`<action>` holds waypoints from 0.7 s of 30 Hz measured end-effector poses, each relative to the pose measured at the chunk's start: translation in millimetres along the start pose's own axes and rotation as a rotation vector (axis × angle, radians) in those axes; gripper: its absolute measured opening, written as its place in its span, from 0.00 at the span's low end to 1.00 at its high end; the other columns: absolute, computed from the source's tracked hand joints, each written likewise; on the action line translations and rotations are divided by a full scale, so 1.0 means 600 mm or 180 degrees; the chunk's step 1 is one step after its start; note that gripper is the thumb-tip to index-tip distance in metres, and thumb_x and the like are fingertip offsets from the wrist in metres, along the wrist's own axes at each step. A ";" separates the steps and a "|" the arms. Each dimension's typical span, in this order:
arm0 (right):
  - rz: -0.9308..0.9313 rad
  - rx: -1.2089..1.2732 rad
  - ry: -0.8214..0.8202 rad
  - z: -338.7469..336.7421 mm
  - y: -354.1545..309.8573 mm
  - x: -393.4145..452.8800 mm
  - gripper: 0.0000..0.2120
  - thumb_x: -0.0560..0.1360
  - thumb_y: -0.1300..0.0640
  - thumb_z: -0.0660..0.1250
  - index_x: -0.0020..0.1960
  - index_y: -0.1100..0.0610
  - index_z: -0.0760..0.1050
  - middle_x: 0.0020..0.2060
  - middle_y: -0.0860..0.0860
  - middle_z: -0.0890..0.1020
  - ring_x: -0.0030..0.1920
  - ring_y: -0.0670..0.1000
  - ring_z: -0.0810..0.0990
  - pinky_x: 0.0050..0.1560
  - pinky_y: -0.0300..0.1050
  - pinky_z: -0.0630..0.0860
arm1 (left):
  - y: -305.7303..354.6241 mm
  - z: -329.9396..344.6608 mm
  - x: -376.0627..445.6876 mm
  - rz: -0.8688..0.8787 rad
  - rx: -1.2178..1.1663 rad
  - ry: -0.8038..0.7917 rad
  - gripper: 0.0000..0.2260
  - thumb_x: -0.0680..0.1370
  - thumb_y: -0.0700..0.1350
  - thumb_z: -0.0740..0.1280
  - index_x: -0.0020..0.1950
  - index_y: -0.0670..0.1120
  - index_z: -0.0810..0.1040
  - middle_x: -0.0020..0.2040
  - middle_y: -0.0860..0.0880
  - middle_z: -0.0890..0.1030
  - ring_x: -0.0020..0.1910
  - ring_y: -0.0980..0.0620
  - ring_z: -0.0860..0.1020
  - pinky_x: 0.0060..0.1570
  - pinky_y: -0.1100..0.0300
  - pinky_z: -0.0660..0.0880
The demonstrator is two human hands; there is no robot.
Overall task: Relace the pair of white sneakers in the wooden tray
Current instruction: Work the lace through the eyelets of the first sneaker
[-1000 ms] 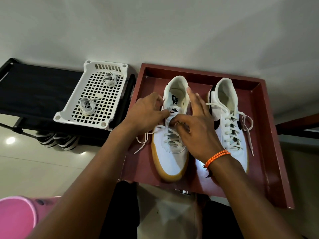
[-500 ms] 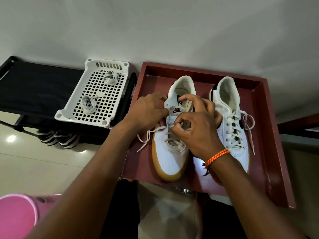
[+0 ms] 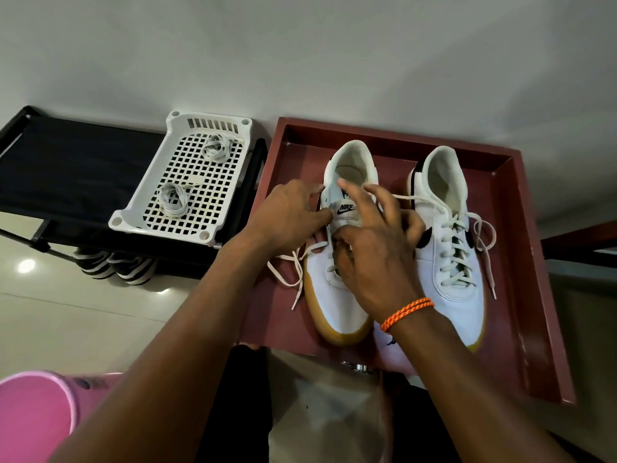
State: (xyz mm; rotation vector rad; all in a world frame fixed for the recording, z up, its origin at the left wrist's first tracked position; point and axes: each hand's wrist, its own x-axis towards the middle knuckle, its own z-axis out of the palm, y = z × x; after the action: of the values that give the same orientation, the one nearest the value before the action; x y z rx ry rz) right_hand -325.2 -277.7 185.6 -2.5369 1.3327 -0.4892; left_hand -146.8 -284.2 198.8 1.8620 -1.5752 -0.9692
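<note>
Dark red wooden tray (image 3: 531,262), raised rim: pair of white leather gum-soled sneakers side by side inside.
Right sneaker (image 3: 457,248) laced, ends loose.
Left sneaker (image 3: 334,295) half laced, cream lace (image 3: 293,262) trailing toward left rim.
Right hand (image 3: 374,259) over eyelets, fingers spread; grasp cannot tell.
Left hand (image 3: 290,218) pinching at tongue edge.
Risk: loose end slipping back out of eyelet; cramped between shoes, freer room left.

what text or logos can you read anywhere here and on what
"NIKE" with a swoosh under it: on the tongue label of the left sneaker.
Dark print inside that sneaker, behind the right hand: too hidden to read.
Nothing else legible.
</note>
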 end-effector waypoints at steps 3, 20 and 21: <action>0.0049 0.0102 0.0082 -0.005 0.006 0.006 0.06 0.71 0.54 0.70 0.36 0.47 0.83 0.77 0.37 0.68 0.75 0.50 0.62 0.67 0.61 0.58 | 0.001 0.001 -0.001 0.0011 0.0053 0.0036 0.07 0.82 0.48 0.70 0.57 0.49 0.85 0.35 0.47 0.86 0.35 0.49 0.85 0.46 0.44 0.83; 0.0075 0.0057 0.0008 -0.008 0.008 0.004 0.07 0.72 0.55 0.70 0.36 0.48 0.82 0.77 0.39 0.68 0.75 0.51 0.62 0.68 0.61 0.56 | 0.001 -0.004 -0.004 0.0054 -0.0038 -0.0077 0.08 0.84 0.47 0.69 0.60 0.51 0.85 0.35 0.49 0.86 0.35 0.46 0.86 0.46 0.43 0.83; 0.0116 0.0090 0.0077 -0.011 0.011 0.007 0.07 0.72 0.53 0.70 0.35 0.48 0.82 0.76 0.38 0.69 0.74 0.51 0.62 0.67 0.58 0.55 | 0.000 -0.004 -0.003 0.0047 -0.0028 -0.0071 0.07 0.84 0.47 0.69 0.60 0.51 0.85 0.34 0.50 0.86 0.34 0.47 0.85 0.46 0.44 0.83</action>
State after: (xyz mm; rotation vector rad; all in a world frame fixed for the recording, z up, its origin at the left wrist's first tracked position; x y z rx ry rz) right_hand -330.8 -285.1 190.3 -2.4871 1.3681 -0.5292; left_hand -145.0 -282.7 200.4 1.8371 -1.5931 -0.9921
